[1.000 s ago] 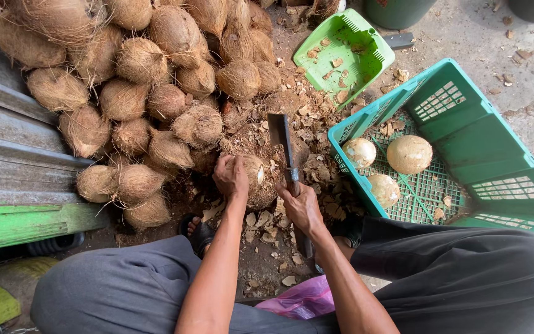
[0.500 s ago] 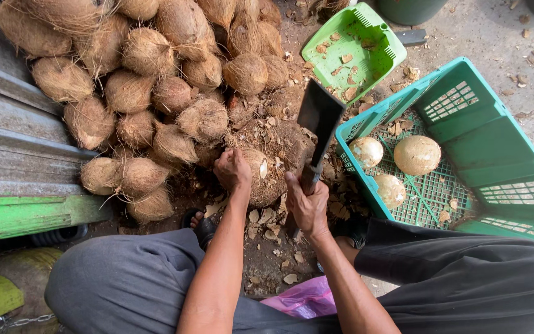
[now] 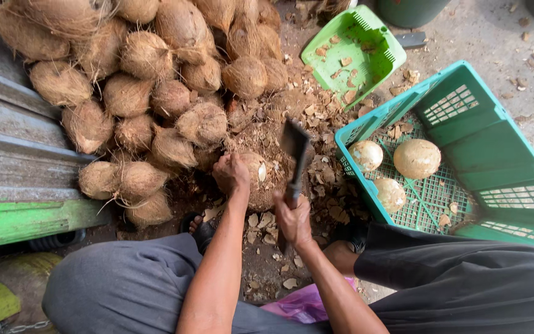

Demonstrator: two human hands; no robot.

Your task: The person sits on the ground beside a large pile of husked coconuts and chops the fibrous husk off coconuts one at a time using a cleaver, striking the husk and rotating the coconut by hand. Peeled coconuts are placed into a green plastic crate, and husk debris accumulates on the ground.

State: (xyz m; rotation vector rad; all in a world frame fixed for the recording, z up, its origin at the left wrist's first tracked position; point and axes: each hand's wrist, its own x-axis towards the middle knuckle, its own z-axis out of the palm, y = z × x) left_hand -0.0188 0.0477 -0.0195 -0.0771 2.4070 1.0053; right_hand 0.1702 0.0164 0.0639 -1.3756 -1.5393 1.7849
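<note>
Seated low, knees spread wide, both bare forearms reaching forward and down between them. Left hand (image 3: 231,174) stretched furthest out, palm down, fingers (image 3: 220,166) curled over and clamped, wrist straight in line with the forearm. Right hand (image 3: 293,219) nearer the body, closed in a full fist, knuckles up, thumb wrapped round, wrist cocked slightly upward. Right forearm angled in from the lower right, left forearm running almost straight up the middle. Hands near each other, not touching.
</note>
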